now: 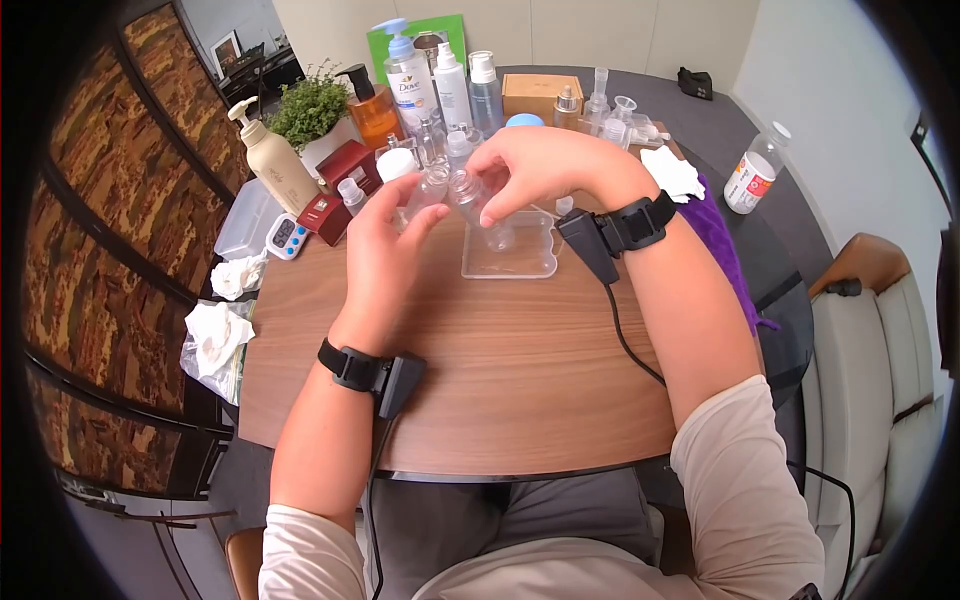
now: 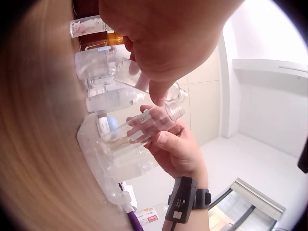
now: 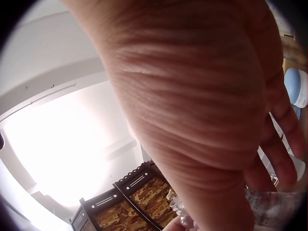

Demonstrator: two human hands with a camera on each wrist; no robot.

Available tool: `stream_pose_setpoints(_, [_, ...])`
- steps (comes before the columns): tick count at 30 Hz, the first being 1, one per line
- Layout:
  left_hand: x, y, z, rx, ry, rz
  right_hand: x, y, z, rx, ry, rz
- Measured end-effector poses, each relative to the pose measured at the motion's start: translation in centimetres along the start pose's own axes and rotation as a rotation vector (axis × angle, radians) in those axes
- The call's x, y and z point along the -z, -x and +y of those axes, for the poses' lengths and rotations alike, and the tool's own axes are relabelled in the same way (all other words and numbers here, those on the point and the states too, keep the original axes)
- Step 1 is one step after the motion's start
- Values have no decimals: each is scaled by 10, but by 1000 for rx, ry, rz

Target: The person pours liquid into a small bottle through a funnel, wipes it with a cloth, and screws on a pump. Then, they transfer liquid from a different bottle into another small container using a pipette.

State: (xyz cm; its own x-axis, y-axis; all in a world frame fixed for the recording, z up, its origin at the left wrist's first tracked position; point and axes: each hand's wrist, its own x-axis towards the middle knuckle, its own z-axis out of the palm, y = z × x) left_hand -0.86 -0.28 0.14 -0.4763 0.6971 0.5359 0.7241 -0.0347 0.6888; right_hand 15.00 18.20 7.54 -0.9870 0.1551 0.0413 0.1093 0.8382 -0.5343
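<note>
My left hand [image 1: 385, 240] holds a clear open-necked bottle [image 1: 428, 192] between thumb and fingers. Close beside it, my right hand [image 1: 545, 168] grips a second clear bottle [image 1: 470, 195], its uncapped threaded neck tilted toward the first. In the left wrist view both bottles show, the right hand's [image 2: 166, 118] and the left hand's [image 2: 132, 74], with their necks near each other. Whether the necks touch, I cannot tell. Below the hands lies a clear plastic tray [image 1: 510, 262]. The right wrist view is mostly palm [image 3: 192, 96], with part of a clear bottle [image 3: 274, 207] below the fingers.
Behind stand a Dove pump bottle [image 1: 410, 90], an amber bottle [image 1: 375, 115], a cardboard box [image 1: 540, 92] and a plant [image 1: 310, 110]. At left are a cream pump bottle [image 1: 278, 170], a timer [image 1: 287, 238] and tissues [image 1: 218, 335]. A purple cloth [image 1: 725, 250] and labelled bottle [image 1: 752, 180] are right.
</note>
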Motion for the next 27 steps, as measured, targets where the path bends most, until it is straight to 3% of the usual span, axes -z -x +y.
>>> stream_pose_setpoints(9, [3,-1,-3,-187,-117,80,3,-2,-3,-20,30,-59])
stream_pose_setpoints(27, [12,0,11,-352,-429,138,1,0,-9,-14,47,-68])
